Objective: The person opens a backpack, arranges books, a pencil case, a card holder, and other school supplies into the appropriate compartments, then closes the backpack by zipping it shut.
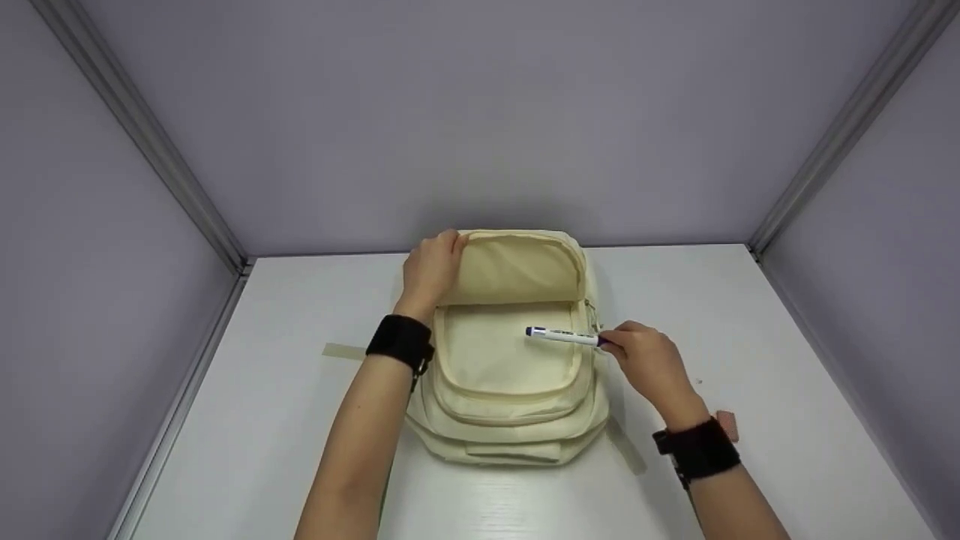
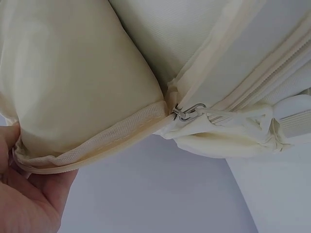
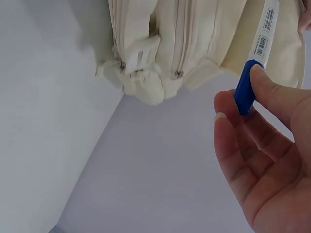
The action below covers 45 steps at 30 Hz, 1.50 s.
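A cream backpack [image 1: 517, 432] lies on the table with its front pocket unzipped. My left hand [image 1: 433, 270] holds the upper left edge of the pocket's flap [image 1: 519, 268], lifting it away from the bag. The left wrist view shows the fingers [image 2: 53, 191] at the flap's zipped rim, and a metal zipper pull [image 2: 189, 112] at the side of the opening. In my right hand [image 1: 646, 364] is a white marker [image 1: 562, 336] with blue ends, pinched by its blue cap [image 3: 246, 87] between thumb and fingers. The marker points left, above the pocket's opening.
One pale strap [image 1: 343, 351] sticks out left of the backpack and another strap [image 1: 626, 448] lies at its lower right. A small reddish block [image 1: 727, 425] sits by the right wristband. Grey panels [image 1: 495, 120] enclose the white table [image 1: 262, 420] at the back and sides.
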Available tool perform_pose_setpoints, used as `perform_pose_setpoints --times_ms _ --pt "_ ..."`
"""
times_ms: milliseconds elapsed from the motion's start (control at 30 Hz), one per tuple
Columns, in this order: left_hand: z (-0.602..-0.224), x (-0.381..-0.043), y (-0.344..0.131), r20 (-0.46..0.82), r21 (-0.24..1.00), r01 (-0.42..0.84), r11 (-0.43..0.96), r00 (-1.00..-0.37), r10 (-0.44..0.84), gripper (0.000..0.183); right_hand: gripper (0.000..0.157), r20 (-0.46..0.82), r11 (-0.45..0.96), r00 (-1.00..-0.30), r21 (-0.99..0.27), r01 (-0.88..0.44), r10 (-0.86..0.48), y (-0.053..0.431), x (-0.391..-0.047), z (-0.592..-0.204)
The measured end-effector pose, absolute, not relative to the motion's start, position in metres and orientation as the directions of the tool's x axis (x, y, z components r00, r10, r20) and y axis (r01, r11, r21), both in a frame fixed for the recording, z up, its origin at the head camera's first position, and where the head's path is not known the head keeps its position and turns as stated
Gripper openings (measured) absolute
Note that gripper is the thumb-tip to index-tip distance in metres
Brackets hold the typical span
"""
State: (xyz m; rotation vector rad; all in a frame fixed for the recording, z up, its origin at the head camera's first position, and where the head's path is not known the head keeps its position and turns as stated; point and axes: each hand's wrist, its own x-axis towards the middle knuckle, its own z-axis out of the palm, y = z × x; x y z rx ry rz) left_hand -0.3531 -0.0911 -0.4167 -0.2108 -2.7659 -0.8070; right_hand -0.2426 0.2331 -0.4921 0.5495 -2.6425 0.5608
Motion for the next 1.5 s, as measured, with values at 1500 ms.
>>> perform_pose_setpoints --times_ms 1500 --pt "-0.416 -0.349 -0.092 0.297 0.572 0.223 0.789 -0.953 0.054 0.033 0.018 0.555 0.822 -0.797 -0.322 -0.470 -0.239 0.184 -0.264 -0.493"
